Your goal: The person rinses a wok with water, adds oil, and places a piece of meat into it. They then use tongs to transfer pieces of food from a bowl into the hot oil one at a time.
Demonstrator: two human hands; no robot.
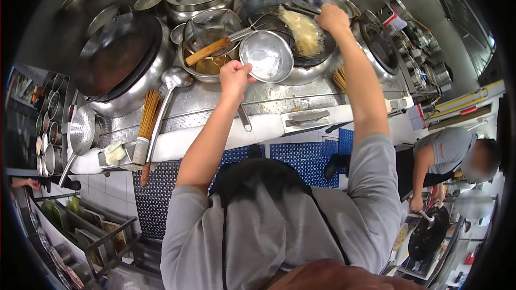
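Observation:
My left hand (235, 79) grips the rim of a shallow metal bowl (266, 56), tilted so its shiny inside faces me, with a little white residue. Over the back of the stove, my right hand (332, 19) is closed around a dark, long, narrow tool (301, 7) whose kind I cannot make out. Below that tool, a pale yellow, frothy piece of food (302, 33) lies in a dark wok (326, 48). Just left of the bowl, a wire strainer (212, 26) with a wooden handle (207, 51) rests across a metal pot (201, 77).
A large wok (121, 56) stands at left. Near the counter edge are a ladle (176, 78), a bamboo brush (148, 121) and a perforated skimmer (83, 130). White towels (231, 132) line the front edge. At right, a co-worker (441, 150) handles another wok (429, 233).

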